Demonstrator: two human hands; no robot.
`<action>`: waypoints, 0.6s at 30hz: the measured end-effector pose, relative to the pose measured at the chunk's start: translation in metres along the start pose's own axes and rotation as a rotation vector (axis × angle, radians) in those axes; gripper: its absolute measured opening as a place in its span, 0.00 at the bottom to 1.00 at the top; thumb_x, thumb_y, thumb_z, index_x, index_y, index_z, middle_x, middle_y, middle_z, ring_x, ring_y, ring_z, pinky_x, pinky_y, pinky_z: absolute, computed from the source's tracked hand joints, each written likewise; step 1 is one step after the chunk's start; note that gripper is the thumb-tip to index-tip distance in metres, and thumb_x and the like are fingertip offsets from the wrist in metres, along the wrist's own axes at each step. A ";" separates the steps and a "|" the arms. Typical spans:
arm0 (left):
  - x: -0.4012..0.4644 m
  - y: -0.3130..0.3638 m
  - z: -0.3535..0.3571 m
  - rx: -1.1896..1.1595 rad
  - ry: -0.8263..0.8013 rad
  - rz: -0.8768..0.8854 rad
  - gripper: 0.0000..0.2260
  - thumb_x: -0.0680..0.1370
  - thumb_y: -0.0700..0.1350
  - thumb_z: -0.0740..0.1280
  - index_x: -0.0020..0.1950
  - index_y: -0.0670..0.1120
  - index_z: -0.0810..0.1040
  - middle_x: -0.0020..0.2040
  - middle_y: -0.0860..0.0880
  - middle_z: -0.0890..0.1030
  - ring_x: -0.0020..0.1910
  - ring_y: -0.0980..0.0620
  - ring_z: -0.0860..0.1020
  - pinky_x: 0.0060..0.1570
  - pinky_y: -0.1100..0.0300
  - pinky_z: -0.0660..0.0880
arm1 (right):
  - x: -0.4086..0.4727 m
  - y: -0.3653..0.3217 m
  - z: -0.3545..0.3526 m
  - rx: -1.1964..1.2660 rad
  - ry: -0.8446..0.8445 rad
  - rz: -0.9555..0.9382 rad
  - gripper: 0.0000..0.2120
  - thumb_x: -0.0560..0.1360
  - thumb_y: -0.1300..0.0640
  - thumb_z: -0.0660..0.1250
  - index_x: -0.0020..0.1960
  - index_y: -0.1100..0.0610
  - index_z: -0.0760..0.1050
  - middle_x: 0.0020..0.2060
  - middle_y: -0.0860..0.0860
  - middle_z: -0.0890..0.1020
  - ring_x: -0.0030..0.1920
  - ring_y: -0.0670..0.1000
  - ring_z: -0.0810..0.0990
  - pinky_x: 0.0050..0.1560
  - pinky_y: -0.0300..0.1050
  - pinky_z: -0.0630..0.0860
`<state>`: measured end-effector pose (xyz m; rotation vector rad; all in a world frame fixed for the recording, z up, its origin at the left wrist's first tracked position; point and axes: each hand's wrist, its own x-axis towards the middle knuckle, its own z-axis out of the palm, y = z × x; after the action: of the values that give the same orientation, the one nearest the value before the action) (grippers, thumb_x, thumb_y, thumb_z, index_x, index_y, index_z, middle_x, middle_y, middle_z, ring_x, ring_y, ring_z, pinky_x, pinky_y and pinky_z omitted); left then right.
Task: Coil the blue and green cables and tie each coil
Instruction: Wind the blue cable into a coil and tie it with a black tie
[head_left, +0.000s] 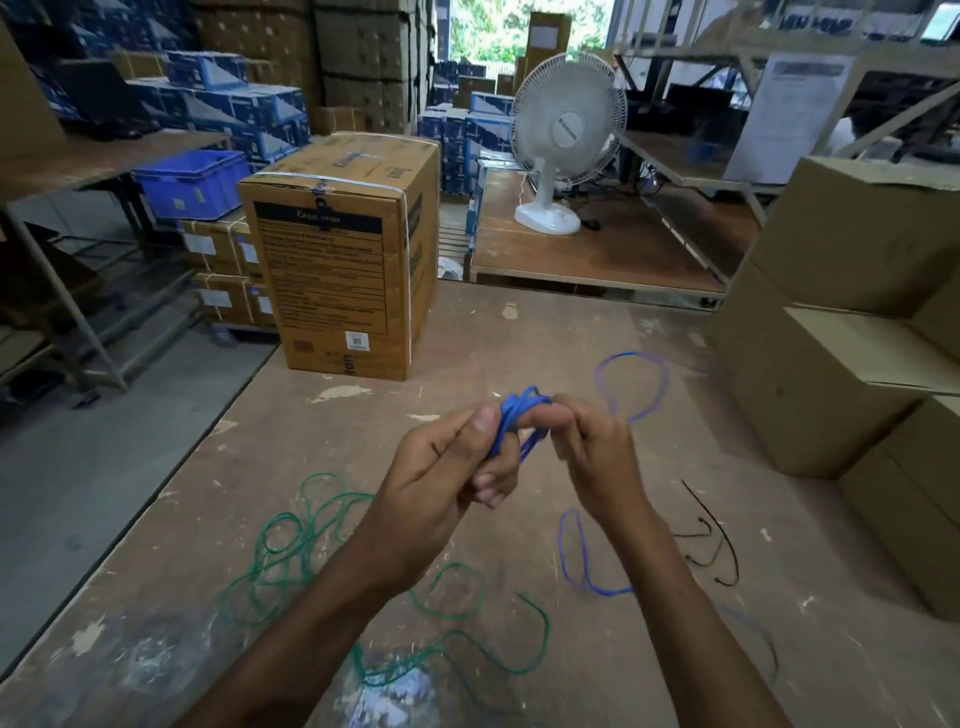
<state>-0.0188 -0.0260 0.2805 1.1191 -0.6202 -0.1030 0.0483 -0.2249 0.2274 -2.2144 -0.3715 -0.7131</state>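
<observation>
A small bundle of the blue cable (514, 415) is held above the wooden table (363, 415), between both hands. My left hand (447, 467) grips the coiled loops from the left. My right hand (592, 441) pinches the same bundle from the right. Loose blue cable trails off in a loop beyond the right hand and another loop lies under my right forearm. The green cable (311, 535) lies uncoiled in tangled loops on the table, left of and beneath my left arm. Black zip ties (717, 540) lie to the right.
A tall printed cardboard box (343, 249) stands at the table's far left corner. Stacked plain cartons (852, 322) line the right side. A white desk fan (566, 140) sits on a farther table. The table's left edge drops to the floor.
</observation>
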 end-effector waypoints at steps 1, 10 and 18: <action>0.004 0.006 0.003 -0.071 0.022 0.029 0.24 0.85 0.51 0.59 0.65 0.31 0.79 0.32 0.52 0.65 0.31 0.55 0.65 0.35 0.60 0.66 | -0.014 -0.001 0.008 0.006 -0.028 0.020 0.24 0.85 0.37 0.53 0.42 0.50 0.77 0.30 0.47 0.74 0.30 0.47 0.74 0.34 0.48 0.71; 0.050 0.003 -0.004 -0.105 0.406 0.143 0.19 0.86 0.49 0.58 0.70 0.41 0.78 0.35 0.52 0.70 0.33 0.57 0.68 0.38 0.61 0.69 | -0.095 -0.061 0.010 -0.171 -0.246 0.040 0.22 0.84 0.32 0.43 0.53 0.42 0.70 0.30 0.41 0.74 0.31 0.51 0.75 0.35 0.52 0.71; 0.044 -0.033 -0.022 1.048 0.338 0.272 0.13 0.89 0.47 0.56 0.63 0.44 0.77 0.45 0.51 0.78 0.43 0.53 0.74 0.48 0.52 0.75 | -0.075 -0.090 -0.057 -0.121 -0.244 0.004 0.14 0.84 0.39 0.55 0.48 0.41 0.75 0.31 0.40 0.79 0.37 0.44 0.78 0.40 0.41 0.75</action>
<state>0.0363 -0.0403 0.2637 1.9813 -0.5068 0.7098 -0.0756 -0.2104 0.2664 -2.4241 -0.4556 -0.4744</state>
